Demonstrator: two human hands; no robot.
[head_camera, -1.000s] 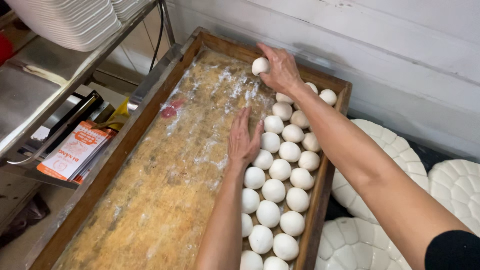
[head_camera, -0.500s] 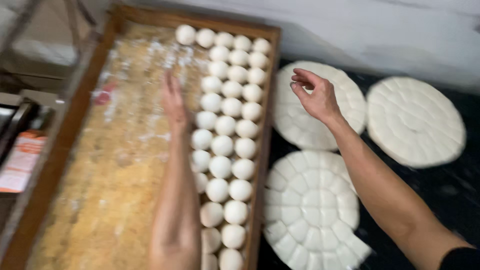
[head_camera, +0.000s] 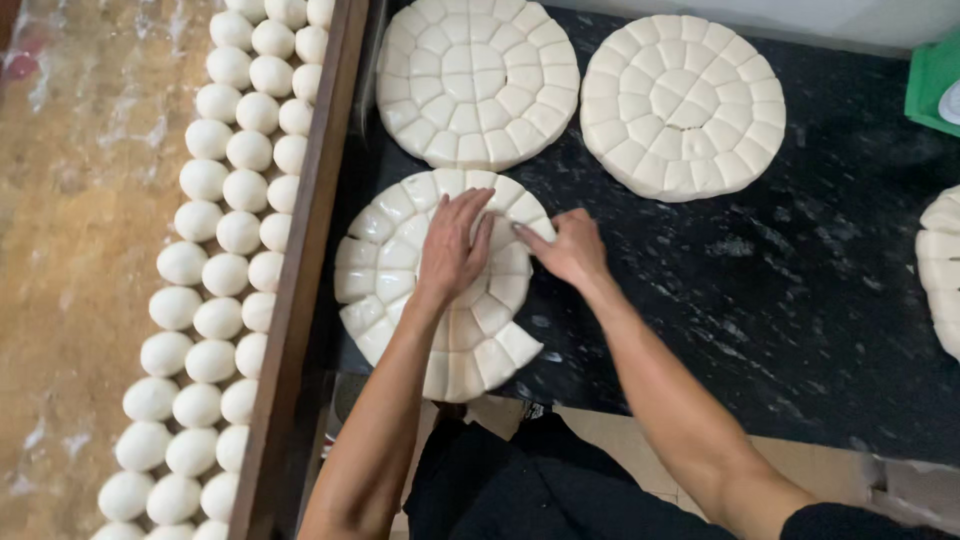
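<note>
A round slab of white dough (head_camera: 400, 270), cut into several small pieces, lies on the dark counter (head_camera: 800, 300) just in front of me. My left hand (head_camera: 452, 248) rests flat on its middle with fingers spread. My right hand (head_camera: 565, 248) grips a cut piece at the slab's right edge, where a wedge is gone from the ring. To the left stands a wooden tray (head_camera: 300, 280) holding rows of round white dough balls (head_camera: 225, 240) along its right side, on a floured floor.
Two more cut dough rounds lie at the back, one at centre (head_camera: 478, 75) and one to the right (head_camera: 682, 102). A further round (head_camera: 940, 265) shows at the right edge. A green container (head_camera: 932, 80) sits at the top right corner.
Both hands left the tray of dough balls and came right onto the nearest cut dough round. My view swung right from the tray to the dark counter.
</note>
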